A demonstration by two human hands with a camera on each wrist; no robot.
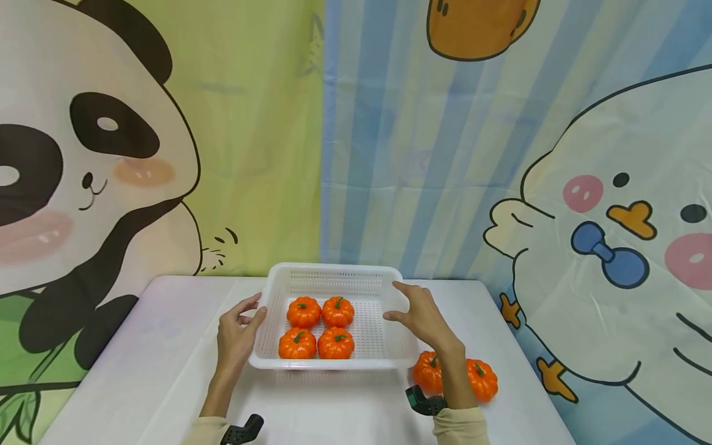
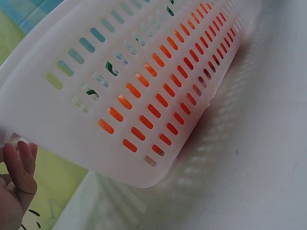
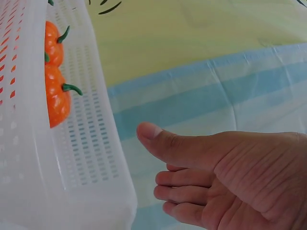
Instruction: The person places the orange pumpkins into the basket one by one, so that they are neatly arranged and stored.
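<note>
A white perforated plastic basket (image 1: 334, 363) sits on the table with several shiny orange toy pumpkins (image 1: 336, 342) with green stems inside, gathered toward its left half. My left hand (image 1: 238, 332) is at the basket's left end, thumb and fingers parted and loosely bent by the rim. In the left wrist view, the fingers (image 2: 21, 165) lie close to the basket's end wall; whether they press it is hard to tell. My right hand (image 1: 421, 314) hovers by the right rim, thumb and fingers spread with nothing between them. The right wrist view shows a gap between that hand and the basket (image 3: 91, 201).
Outside the basket, an orange pumpkin (image 1: 427, 373) and another pumpkin (image 1: 481, 379) lie on the white table (image 1: 322, 411) around my right forearm, which partly covers them. Behind the table hangs a printed curtain (image 1: 378, 154) with cartoon animals.
</note>
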